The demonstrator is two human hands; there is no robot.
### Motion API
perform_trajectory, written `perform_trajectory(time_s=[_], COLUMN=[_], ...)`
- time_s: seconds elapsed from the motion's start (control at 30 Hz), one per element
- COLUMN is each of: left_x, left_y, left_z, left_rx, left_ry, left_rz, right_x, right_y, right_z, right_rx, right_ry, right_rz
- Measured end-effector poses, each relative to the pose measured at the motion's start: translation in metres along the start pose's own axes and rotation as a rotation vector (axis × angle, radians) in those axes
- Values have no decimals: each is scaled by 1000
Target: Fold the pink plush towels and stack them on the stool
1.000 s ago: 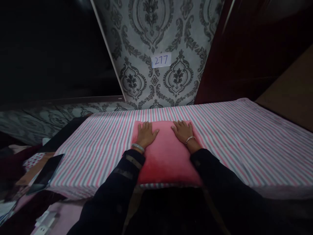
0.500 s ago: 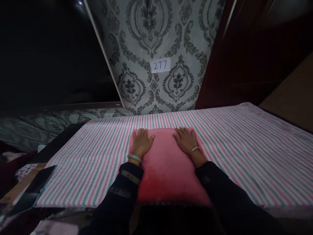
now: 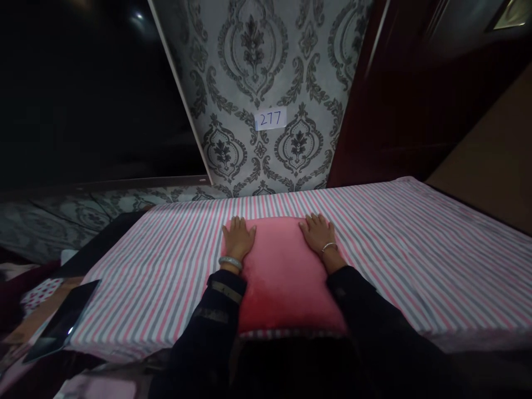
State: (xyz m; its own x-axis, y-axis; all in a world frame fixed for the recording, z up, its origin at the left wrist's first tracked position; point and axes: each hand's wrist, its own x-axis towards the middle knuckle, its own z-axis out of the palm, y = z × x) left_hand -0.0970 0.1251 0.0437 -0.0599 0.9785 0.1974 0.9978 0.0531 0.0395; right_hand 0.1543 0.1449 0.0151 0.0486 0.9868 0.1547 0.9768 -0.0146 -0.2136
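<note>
A pink folded cloth or flat cushion (image 3: 278, 266) lies in front of me, darker red toward its near end; which of the two it is I cannot tell. Beneath it spreads a pink, grey and white striped cloth (image 3: 166, 266). On the pink piece's far left corner rests my left hand (image 3: 238, 237), palm down with the fingers spread, a pale bangle at its wrist. My right hand (image 3: 318, 233) lies flat on the far right corner, fingers apart, with a thin bracelet. Neither hand grips anything.
A large dark screen (image 3: 91, 100) stands at the back left. Patterned wallpaper with a paper label (image 3: 271, 118) reading 277 is behind the table. A dark flat device (image 3: 62, 318) lies at the left edge. Dark red glossy panelling (image 3: 399, 111) rises at the right.
The view has tilted up slightly, and the pink piece's near edge now shows. Both hands remain flat on its far corners, with only a slight shift of the fingers.
</note>
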Motion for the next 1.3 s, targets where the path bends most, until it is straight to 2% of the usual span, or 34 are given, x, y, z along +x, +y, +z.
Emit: perform_trajectory(time_s=[0.1, 0.23, 0.3, 0.37, 0.4, 0.5, 0.57, 0.63, 0.7, 0.77, 0.9, 1.0, 1.17, 1.3], left_x=[3, -5, -29, -70, -94, -166, -199, -216, -221, -220, -218, -219, -220, -221], left_y=[0, 4, 9, 18, 23, 35, 40, 43, 44, 45, 45, 44, 43, 44], left_z=[-9, -44, -63, -74, -75, -54, -28, -3, 14, 21, 21, 21, 25, 23], left_rx=[-34, -114, -130, -136, -145, -181, -196, -179, -156, -144, -136, -135, -147, -168], left_ry=[-30, -89, -38, 28, 20, -1, 46, 116, 162, 180, 212, 209, 195, 185], left_rz=[-77, -121, -24, 198, 326, 587, 634, 611, 568, 554, 577, 569, 564, 557], right_x=[2, 1, -7, -22, -32, -60, -68, -62, -45, -23, 15, 34, 45, 42], right_y=[0, -4, -10, -20, -26, -42, -47, -48, -47, -47, -53, -60, -63, -61], right_z=[-7, -32, -45, -52, -52, -43, -32, -23, -18, -15, -8, 1, 12, 9], right_rx=[29, 91, 105, 126, 133, 116, 79, 40, 13, 5, 11, 23, 54, 57], right_ry=[-24, -96, -91, -99, -120, -233, -287, -295, -294, -296, -287, -294, -283, -269], right_rz=[0, 13, -99, -345, -496, -865, -1008, -1072, -1070, -1020, -852, -700, -596, -585])
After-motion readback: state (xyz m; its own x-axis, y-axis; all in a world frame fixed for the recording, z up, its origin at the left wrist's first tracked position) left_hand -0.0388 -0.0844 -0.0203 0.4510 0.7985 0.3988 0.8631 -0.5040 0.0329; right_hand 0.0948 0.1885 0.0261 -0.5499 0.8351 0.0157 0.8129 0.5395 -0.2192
